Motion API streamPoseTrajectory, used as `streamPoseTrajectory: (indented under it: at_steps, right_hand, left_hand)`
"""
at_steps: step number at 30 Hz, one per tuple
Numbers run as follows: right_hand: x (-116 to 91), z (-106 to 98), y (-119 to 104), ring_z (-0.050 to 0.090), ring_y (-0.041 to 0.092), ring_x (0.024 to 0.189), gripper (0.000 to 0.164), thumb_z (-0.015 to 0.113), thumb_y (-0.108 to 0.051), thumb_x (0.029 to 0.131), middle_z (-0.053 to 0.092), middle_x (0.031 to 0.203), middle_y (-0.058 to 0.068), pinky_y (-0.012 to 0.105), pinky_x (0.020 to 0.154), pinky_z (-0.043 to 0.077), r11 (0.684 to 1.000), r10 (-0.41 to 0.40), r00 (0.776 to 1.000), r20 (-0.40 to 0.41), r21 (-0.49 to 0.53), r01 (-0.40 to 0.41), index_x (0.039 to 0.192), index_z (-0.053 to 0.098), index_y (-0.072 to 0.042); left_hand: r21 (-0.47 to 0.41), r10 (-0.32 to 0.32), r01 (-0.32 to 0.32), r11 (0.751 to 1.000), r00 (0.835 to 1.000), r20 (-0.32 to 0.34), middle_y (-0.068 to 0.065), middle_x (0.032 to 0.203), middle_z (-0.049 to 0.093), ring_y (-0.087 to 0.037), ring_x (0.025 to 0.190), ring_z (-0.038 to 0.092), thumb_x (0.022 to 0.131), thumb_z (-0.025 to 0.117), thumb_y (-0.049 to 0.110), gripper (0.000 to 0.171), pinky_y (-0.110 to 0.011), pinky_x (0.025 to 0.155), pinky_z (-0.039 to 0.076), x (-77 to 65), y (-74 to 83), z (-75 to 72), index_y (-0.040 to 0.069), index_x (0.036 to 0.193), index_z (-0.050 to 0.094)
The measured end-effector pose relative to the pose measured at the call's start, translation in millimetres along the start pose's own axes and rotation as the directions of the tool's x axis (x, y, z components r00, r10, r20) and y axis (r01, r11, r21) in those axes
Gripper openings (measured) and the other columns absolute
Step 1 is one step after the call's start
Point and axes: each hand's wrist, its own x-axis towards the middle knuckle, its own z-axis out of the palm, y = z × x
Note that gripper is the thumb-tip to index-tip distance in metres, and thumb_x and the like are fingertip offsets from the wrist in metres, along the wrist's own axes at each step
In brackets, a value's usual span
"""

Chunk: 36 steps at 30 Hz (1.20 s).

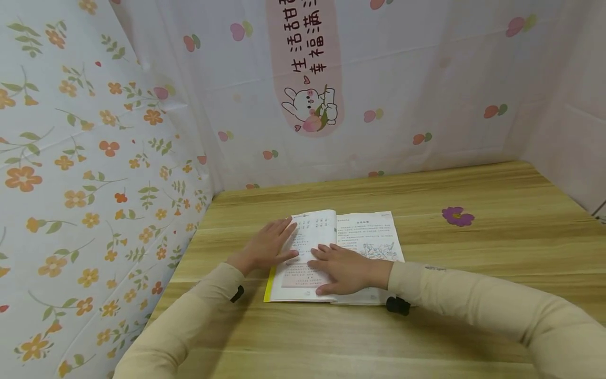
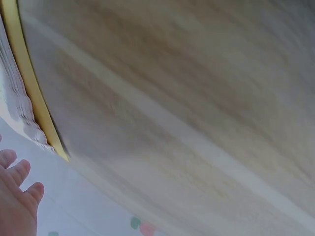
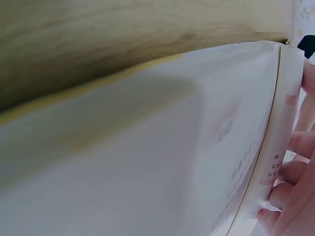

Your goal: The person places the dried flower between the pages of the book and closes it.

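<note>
An open book (image 1: 364,231) with printed text and a line drawing lies flat on the wooden table, a strip of yellow cover showing at its left edge. My left hand (image 1: 270,245) rests at the left side of the left page, fingers extended. Across the lower middle, my right hand (image 1: 345,268) lies on the left page near the spine with its fingers spread. In the left wrist view the yellow cover (image 2: 37,93) and page edges appear beside the fingers. The right wrist view has the right hand's fingers (image 3: 290,172) on the page, close to the book's fold.
A purple flower-shaped piece (image 1: 457,216) lies on the wooden table (image 1: 497,226) to the right of the book. Behind the table hangs a pale curtain (image 1: 402,63) with hearts and a rabbit; a flowered curtain (image 1: 85,173) is at the left.
</note>
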Motion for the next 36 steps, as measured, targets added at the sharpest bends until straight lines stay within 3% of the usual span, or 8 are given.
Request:
streamPoseTrajectory:
  at_steps: [9,20,24,31,36]
  right_hand:
    - [5,-3,-6,0.029,0.036,0.14,0.066,0.057,-0.053,0.093,0.037,0.15,0.018,0.05,0.113,0.022,0.999,0.03,0.999,0.042,-0.047,-0.028,0.143,0.049,-0.01]
    - [8,-3,-5,0.033,0.034,0.139,0.067,0.06,-0.054,0.091,0.041,0.149,0.016,0.05,0.112,0.025,0.997,0.037,0.999,0.037,-0.066,-0.035,0.142,0.051,-0.011]
    - [7,-5,-3,0.033,0.034,0.139,0.069,0.057,-0.056,0.092,0.04,0.149,0.016,0.05,0.112,0.025,0.998,0.028,0.999,0.034,-0.056,-0.026,0.144,0.048,-0.011]
    - [2,-16,4,0.033,0.034,0.139,0.071,0.06,-0.052,0.092,0.039,0.15,0.016,0.05,0.11,0.028,0.999,0.009,1.0,-0.028,0.034,-0.009,0.145,0.045,-0.008]
    - [-12,-34,16,0.037,0.026,0.138,0.069,0.066,-0.046,0.091,0.042,0.149,0.011,0.046,0.109,0.032,0.982,0.085,0.989,-0.12,0.176,-0.063,0.146,0.045,-0.011]
  left_hand:
    - [0.029,0.011,-0.013,1.0,0.998,0.068,-0.019,0.159,0.017,-0.034,0.145,0.017,0.096,0.039,0.063,0.087,-0.048,0.115,0.018,1.3,11.3,5.4,-0.001,0.153,0.022]
    - [0.019,-0.013,0.011,1.0,0.991,0.133,-0.017,0.16,0.012,-0.031,0.146,0.011,0.096,0.036,0.065,0.089,-0.045,0.116,0.013,3.3,10.8,13.0,0.0,0.154,0.015]
    - [0.011,-0.003,0.002,1.0,0.992,0.128,-0.018,0.16,0.013,-0.032,0.146,0.013,0.097,0.037,0.063,0.088,-0.046,0.116,0.014,3.1,10.9,11.9,-0.002,0.154,0.016]
    - [0.039,0.015,-0.019,0.999,0.992,0.124,-0.019,0.159,0.015,-0.033,0.146,0.014,0.097,0.035,0.063,0.088,-0.048,0.115,0.016,3.1,8.5,11.9,-0.002,0.153,0.017]
    - [0.037,0.007,-0.012,0.999,0.991,0.133,-0.018,0.159,0.015,-0.031,0.146,0.014,0.097,0.034,0.064,0.089,-0.047,0.115,0.016,2.5,8.9,10.5,-0.002,0.154,0.017]
